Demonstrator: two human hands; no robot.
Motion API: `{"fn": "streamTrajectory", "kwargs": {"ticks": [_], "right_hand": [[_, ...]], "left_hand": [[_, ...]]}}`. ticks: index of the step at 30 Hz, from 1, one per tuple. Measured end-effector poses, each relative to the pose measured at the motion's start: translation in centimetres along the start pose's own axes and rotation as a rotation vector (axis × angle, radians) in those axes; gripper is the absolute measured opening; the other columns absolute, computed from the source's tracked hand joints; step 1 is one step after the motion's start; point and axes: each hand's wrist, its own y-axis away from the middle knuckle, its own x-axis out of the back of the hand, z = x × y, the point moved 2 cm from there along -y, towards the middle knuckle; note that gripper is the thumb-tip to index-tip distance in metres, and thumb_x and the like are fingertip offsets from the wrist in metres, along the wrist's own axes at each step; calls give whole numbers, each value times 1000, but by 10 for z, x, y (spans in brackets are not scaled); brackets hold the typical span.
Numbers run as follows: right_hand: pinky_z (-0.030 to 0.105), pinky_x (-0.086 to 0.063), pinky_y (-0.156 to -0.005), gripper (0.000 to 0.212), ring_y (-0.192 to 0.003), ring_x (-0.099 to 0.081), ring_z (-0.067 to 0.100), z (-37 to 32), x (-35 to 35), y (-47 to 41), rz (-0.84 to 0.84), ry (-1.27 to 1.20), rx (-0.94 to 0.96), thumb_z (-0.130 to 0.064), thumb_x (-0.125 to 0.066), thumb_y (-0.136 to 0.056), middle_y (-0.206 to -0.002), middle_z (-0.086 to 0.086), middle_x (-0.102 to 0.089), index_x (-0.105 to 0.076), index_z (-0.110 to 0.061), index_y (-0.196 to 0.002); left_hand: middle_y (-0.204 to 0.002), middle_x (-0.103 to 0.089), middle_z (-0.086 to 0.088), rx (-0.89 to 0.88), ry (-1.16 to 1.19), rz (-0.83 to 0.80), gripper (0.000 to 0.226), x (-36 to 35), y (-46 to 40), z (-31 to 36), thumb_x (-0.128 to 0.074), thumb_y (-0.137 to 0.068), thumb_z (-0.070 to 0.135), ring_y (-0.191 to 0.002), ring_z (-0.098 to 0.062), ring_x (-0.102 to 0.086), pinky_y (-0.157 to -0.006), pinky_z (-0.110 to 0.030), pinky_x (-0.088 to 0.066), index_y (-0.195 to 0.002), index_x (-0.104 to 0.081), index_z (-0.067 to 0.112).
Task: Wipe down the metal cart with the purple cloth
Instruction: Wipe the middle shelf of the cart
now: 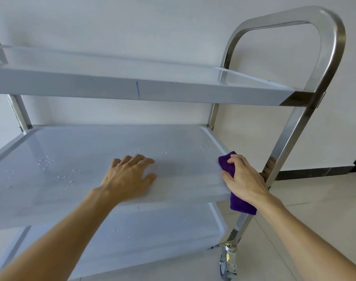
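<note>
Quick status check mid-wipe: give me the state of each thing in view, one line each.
Purple cloth: bunched, gripped, draped over the middle shelf's right front corner.
Right hand: grips the cloth.
Left hand: holds nothing, fingers bent, rests on the middle shelf.
Metal cart's middle shelf: water droplets on it.
Bottom shelf: some droplets.
Top shelf: blue pen mark on its front edge.

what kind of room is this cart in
Hard to pin down: a plain indoor room, perhaps a utility or service area. A bare white wall stands behind the metal cart, with pale floor tiles and a dark baseboard.
</note>
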Motion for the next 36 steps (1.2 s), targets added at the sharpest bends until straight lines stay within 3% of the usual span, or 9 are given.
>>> {"fn": "streamTrajectory", "kwargs": {"ticks": [4, 8, 14, 19, 22, 25, 31, 33, 36], "right_hand": [[35, -47, -86, 37, -119, -52, 28, -1, -6, 2, 131, 91, 10, -42, -51, -94, -138, 2, -47, -64, -24, -123], [31, -38, -76, 35, -103, -60, 26, -12, -8, -20, 71, 211, 54, -35, -40, -98, -110, 1, -64, -65, -20, -118], [41, -38, -96, 43, -121, -51, 27, -85, -34, -84, -201, 194, 38, -36, -24, -100, -131, 1, -58, -59, -25, -120], [31, -34, -108, 44, -139, -39, 12, -150, -59, -54, -179, 40, 407, -30, -35, -98, -151, -15, -45, -56, -35, -136], [25, -37, -101, 47, -135, -34, -2, -127, -49, -17, -129, -48, 564, -34, -36, -92, -149, -25, -42, -56, -39, -135], [24, -37, -96, 43, -132, -36, -2, -76, -29, -27, -124, -29, 457, -36, -38, -96, -149, -29, -39, -54, -45, -135], [40, -38, -99, 45, -132, -37, 30, -26, -33, -115, -25, 138, -2, -24, -38, -96, -141, 5, -48, -57, -36, -134], [40, -41, -96, 43, -125, -44, 35, -48, -43, -130, -34, 143, -28, -21, -37, -95, -136, 10, -54, -59, -28, -131], [36, -42, -95, 40, -123, -52, 32, -99, -58, -121, -79, 82, 172, -25, -41, -96, -137, 8, -58, -56, -26, -133]], "left_hand": [[-161, -16, 13, 115, 24, -69, 58, -14, 1, -15, -17, -92, 68, -149, -21, -10, -118, -53, -6, -147, -21, 48], [-162, -12, 13, 107, 35, -65, 61, -20, 0, -15, -11, -92, 67, -150, -22, -5, -117, -58, -2, -149, -15, 46], [-161, -14, 13, 107, 65, -14, 65, -26, -2, -19, -9, -88, 68, -151, -17, -4, -119, -54, 1, -148, -17, 44], [-159, -22, 6, 161, 62, 64, 61, -24, -8, -26, -16, -93, 62, -148, -15, -13, -119, -52, -3, -146, -27, 35], [-161, -17, 7, 163, 43, 30, 61, -27, -8, -27, -11, -93, 62, -149, -14, -8, -120, -51, -2, -148, -22, 37], [-163, -12, 7, 167, 45, 16, 61, -28, -9, -24, -8, -93, 61, -150, -14, -3, -119, -51, 1, -148, -17, 40], [-164, -2, 7, 168, 18, -43, 62, -32, -18, -26, -2, -90, 61, -151, -15, 3, -118, -53, 5, -150, -6, 43], [-164, -1, 8, 168, 13, -59, 61, -32, -23, -26, -1, -90, 62, -151, -16, 4, -118, -54, 5, -149, -4, 45], [-165, 1, 9, 163, 13, -74, 60, -32, -33, -27, -2, -91, 62, -151, -16, 5, -119, -55, 5, -149, -2, 47]]}}
